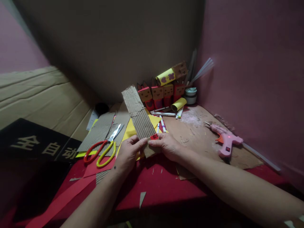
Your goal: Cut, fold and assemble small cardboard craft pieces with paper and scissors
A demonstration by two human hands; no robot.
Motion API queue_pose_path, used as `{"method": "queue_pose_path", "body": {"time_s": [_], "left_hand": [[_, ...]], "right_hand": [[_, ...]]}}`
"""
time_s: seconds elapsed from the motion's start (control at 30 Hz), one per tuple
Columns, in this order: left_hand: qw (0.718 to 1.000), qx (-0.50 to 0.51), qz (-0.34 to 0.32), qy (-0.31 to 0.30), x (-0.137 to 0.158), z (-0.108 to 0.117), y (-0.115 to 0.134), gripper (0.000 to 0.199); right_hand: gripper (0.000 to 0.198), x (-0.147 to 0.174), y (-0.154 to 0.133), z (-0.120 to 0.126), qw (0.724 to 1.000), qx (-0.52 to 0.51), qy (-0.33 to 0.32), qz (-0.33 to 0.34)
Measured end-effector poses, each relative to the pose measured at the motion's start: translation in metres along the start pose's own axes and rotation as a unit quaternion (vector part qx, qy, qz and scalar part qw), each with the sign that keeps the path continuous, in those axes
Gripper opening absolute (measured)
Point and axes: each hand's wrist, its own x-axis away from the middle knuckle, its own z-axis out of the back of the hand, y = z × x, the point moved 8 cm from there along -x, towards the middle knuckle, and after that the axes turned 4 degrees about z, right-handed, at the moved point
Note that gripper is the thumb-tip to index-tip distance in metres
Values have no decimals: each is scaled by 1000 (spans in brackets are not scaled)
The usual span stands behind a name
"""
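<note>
My left hand (131,151) and my right hand (166,146) both grip the near end of a long strip of corrugated cardboard (140,115), thumbs on top. The strip tilts up and away to the left, its ridges showing, with a crease partway along. A small red label (154,136) sits on it beside my right thumb. To the left of my left hand lie scissors (104,150) with one red and one yellow handle, blades apart. Yellow paper (129,134) lies beneath the strip. The fingertips under the cardboard are hidden.
A pink glue gun (225,139) rests at right, beside a glue stick (261,156). Several cardboard-headed paper figures (158,92) stand at the back near a lidded jar (190,95). Markers (163,113) lie before them. Red paper (64,196) hangs over the front left edge.
</note>
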Motion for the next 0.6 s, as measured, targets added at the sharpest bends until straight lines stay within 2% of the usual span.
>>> {"method": "queue_pose_path", "body": {"time_s": [0.27, 0.6], "left_hand": [[998, -1, -44, 41, 2, 5, 6, 25], [999, 7, -27, 26, 2, 4, -2, 31]], "right_hand": [[38, 5, -1, -7, 999, -24, -34, -5], [35, 3, -1, -8, 999, -16, -29, -17]]}}
